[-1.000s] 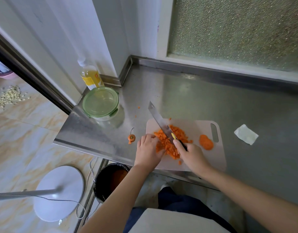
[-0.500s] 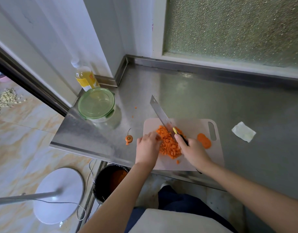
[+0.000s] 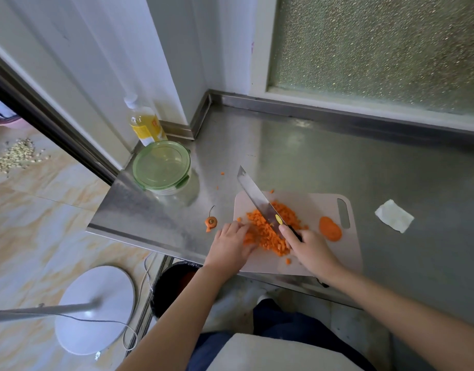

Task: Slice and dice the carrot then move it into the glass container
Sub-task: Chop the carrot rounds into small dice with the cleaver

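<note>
A pile of diced carrot [image 3: 270, 228] lies on a pale cutting board [image 3: 310, 210] on the steel counter. My right hand [image 3: 310, 250] grips the handle of a cleaver [image 3: 254, 196], its blade slanting over the pile toward the far left. My left hand [image 3: 230, 245] rests on the board at the pile's left edge, fingers against the dice. One uncut carrot slice [image 3: 330, 228] sits on the board's right part. The glass container [image 3: 162, 167], covered by a green lid, stands at the counter's left corner.
A carrot top with a stem [image 3: 211, 222] lies left of the board, with stray bits farther back. A yellow bottle [image 3: 143, 121] stands behind the container. A folded white tissue [image 3: 394, 216] lies to the right. A black bin [image 3: 174, 285] sits below the counter edge.
The cleaver has kept working across the pile, with its blade angle shifting slightly. My left hand has stayed at the pile's left side. The camera view has drifted a little.
</note>
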`<state>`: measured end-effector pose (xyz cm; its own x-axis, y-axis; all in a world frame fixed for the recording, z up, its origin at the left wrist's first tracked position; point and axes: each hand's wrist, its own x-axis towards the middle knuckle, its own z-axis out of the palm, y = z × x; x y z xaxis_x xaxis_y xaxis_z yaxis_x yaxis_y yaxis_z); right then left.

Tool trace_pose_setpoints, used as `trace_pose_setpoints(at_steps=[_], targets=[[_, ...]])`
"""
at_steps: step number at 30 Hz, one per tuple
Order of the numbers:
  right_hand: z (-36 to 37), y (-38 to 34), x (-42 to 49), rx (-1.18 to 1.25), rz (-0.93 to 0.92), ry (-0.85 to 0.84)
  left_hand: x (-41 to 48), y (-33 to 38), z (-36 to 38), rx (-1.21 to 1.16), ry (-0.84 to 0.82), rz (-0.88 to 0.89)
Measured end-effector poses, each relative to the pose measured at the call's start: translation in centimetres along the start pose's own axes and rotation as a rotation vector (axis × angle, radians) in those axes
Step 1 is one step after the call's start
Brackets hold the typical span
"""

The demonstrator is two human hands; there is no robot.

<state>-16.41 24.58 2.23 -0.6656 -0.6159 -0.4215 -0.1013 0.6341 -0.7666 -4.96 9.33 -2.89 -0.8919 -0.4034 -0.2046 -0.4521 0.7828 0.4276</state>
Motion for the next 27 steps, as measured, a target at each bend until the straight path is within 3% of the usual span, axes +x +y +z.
trace_pose_setpoints(at_steps=[5, 15, 20, 27], targets=[[-0.2, 0.4, -0.5, -0.011, 0.012, -0.012, -0.4, -0.6, 0.4, 0.072, 0.000, 0.029], [0.8, 0.8, -0.6, -0.001, 0.100, -0.064, -0.5, 1.2, 1.4, -0.214, 0.070, -0.121], [1.8, 0.5, -1.2, -0.027, 0.110, -0.062, -1.1, 1.2, 0.9, -0.055, 0.099, -0.215], [2.9, 0.2, -1.4, -0.157, 0.055, -0.078, -1.6, 0.8, 1.1, -0.205, 0.122, -0.198]])
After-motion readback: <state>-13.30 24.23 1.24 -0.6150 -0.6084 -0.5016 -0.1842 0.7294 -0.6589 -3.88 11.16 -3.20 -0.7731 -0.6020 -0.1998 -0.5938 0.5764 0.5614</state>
